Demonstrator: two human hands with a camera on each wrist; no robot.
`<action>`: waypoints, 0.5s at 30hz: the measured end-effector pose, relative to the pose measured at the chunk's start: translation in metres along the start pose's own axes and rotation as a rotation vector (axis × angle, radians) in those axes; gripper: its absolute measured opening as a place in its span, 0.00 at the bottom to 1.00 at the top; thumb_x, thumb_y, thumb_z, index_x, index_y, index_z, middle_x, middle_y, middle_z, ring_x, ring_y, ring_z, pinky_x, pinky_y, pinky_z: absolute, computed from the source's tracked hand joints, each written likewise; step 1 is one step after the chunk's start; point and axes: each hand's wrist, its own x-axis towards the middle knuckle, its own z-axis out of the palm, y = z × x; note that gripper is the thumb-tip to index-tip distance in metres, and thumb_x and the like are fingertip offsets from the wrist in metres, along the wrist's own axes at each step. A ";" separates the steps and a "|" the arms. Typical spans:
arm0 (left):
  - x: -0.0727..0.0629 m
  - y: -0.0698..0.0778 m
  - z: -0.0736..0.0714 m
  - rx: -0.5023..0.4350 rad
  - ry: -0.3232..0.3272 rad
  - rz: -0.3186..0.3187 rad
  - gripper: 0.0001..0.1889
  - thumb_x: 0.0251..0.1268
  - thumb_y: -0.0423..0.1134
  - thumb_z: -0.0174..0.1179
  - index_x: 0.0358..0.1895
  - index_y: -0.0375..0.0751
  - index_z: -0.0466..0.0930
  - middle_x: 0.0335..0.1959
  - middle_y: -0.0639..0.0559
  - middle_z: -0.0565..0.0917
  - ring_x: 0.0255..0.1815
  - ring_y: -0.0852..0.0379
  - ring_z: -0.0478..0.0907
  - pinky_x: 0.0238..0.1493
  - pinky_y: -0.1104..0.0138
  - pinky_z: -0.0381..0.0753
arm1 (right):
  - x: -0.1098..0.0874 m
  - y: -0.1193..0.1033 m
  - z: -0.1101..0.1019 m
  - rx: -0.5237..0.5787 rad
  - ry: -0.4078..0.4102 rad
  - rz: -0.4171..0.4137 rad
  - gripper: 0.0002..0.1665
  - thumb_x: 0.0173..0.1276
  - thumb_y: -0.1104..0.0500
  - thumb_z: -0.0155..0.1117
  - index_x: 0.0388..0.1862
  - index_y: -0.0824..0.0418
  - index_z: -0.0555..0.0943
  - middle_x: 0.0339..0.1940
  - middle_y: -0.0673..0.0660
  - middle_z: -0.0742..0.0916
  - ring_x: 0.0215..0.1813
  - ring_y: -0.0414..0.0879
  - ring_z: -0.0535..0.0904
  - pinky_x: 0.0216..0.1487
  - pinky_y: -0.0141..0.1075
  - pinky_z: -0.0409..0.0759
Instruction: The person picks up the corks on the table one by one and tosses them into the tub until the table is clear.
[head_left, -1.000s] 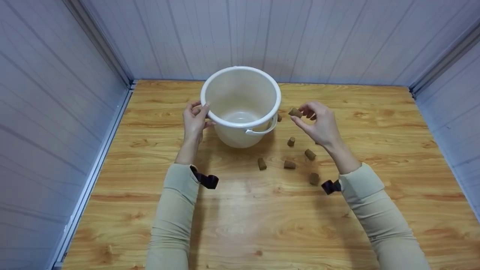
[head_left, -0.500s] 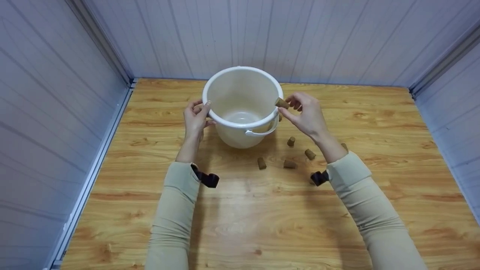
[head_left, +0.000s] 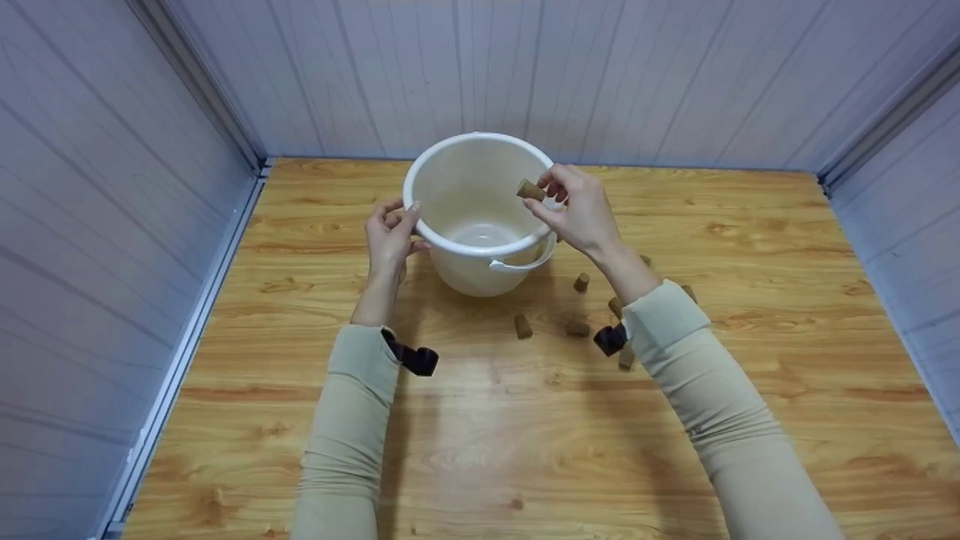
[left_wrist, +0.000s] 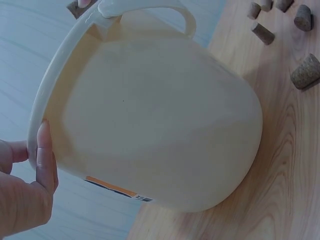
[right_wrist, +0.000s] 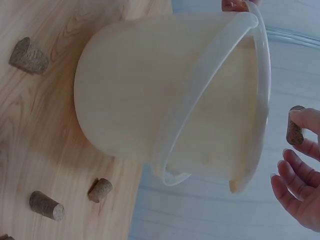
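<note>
A white plastic bucket stands upright near the back of the wooden surface. My left hand grips its rim on the left side; in the left wrist view the thumb and fingers pinch the rim from both sides. Above the right part of the rim, my right hand pinches a cork stopper between thumb and finger, with the cork over the bucket's mouth. The other fingers of that hand are loosely bent. In the right wrist view the held cork is above the rim, apart from it.
Several more corks lie right of and before the bucket, among them one cork nearest its front and an upright cork. The bucket's handle hangs down at its front right. A panelled wall rises just behind.
My right hand has moved left and away from me with the cork, from beside the bucket to over its mouth. The left hand keeps its hold on the rim.
</note>
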 end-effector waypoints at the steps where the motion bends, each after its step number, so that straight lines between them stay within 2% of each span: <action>1: 0.000 0.000 0.000 0.000 0.000 0.000 0.19 0.60 0.34 0.55 0.53 0.33 0.65 0.28 0.48 0.75 0.21 0.60 0.74 0.15 0.74 0.79 | 0.001 -0.001 0.002 0.002 -0.007 0.008 0.16 0.53 0.55 0.67 0.32 0.67 0.76 0.27 0.61 0.78 0.30 0.50 0.73 0.31 0.37 0.75; 6: 0.000 0.000 0.000 -0.008 0.002 0.001 0.19 0.60 0.34 0.56 0.53 0.33 0.65 0.31 0.45 0.75 0.21 0.59 0.74 0.15 0.73 0.79 | 0.009 -0.004 0.011 0.001 -0.027 0.033 0.16 0.54 0.55 0.67 0.33 0.66 0.76 0.27 0.60 0.78 0.31 0.52 0.74 0.31 0.36 0.74; 11: 0.000 0.000 0.000 -0.012 0.007 0.003 0.19 0.60 0.34 0.56 0.53 0.33 0.65 0.33 0.42 0.75 0.21 0.59 0.74 0.14 0.73 0.79 | 0.016 -0.005 0.018 -0.007 -0.038 0.043 0.15 0.54 0.55 0.67 0.33 0.65 0.77 0.27 0.61 0.79 0.30 0.49 0.73 0.30 0.33 0.72; 15: 0.000 0.000 0.001 -0.007 0.006 0.004 0.20 0.60 0.34 0.56 0.54 0.33 0.64 0.29 0.47 0.75 0.21 0.60 0.74 0.14 0.73 0.78 | 0.021 -0.003 0.022 -0.028 -0.053 0.060 0.16 0.54 0.55 0.66 0.33 0.65 0.77 0.27 0.61 0.80 0.29 0.48 0.73 0.30 0.32 0.73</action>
